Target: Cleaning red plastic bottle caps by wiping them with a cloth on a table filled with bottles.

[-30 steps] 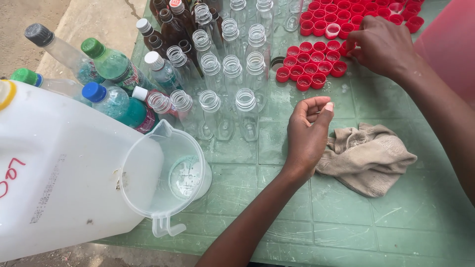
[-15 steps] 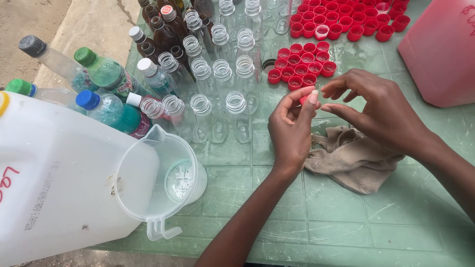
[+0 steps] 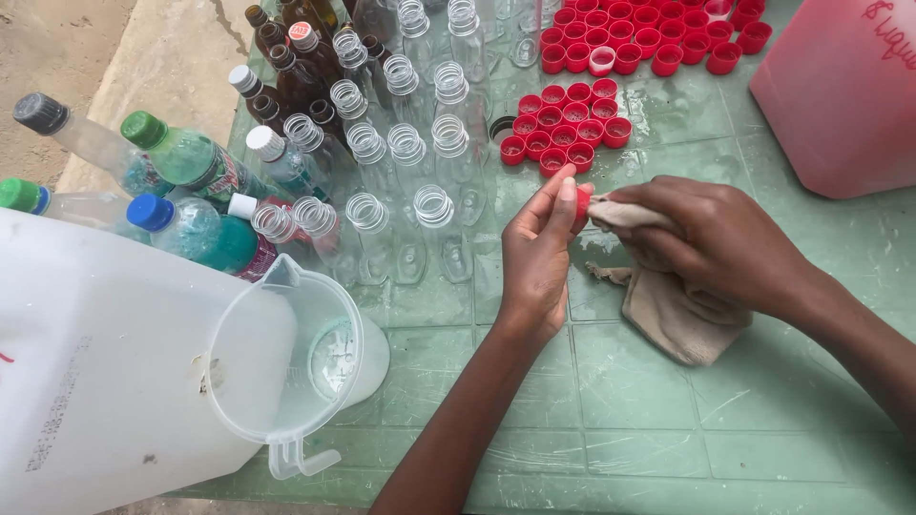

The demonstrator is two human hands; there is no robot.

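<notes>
Item 1, at 8 o'clock: large white jug (image 3: 105, 381) lying on its side, small dark print and a trace of red writing on its wall.
Item 2, touching it at 7 o'clock: clear plastic measuring pitcher (image 3: 296, 367), spout up, handle toward the near edge.
Item 3, at 10 o'clock: capped bottles (image 3: 191, 162) lying flat, with green, blue, white and dark caps, some with coloured labels.
Item 4, at 11 to 12 o'clock: rows of clear open bottles (image 3: 410, 153) standing upright, dark brown bottles behind them; these stand between the pitcher and the caps.
Item 5, centre: left hand (image 3: 536, 257), its grip closed with thumb and forefinger on a red cap (image 3: 583, 198), held just above the surface.
Item 6, at 12 to 1 o'clock: red caps (image 3: 563, 129) laid open side up in two clusters, one pale cap among the far cluster.
Item 7, right of centre: right hand (image 3: 716, 243), its grip closed on a corner of a beige cloth (image 3: 677, 319) pressed to the held cap; the rest of the cloth lies on the green tiled surface (image 3: 592, 420).
Item 8, at 2 o'clock: pink translucent container (image 3: 840, 105), red writing on top.
</notes>
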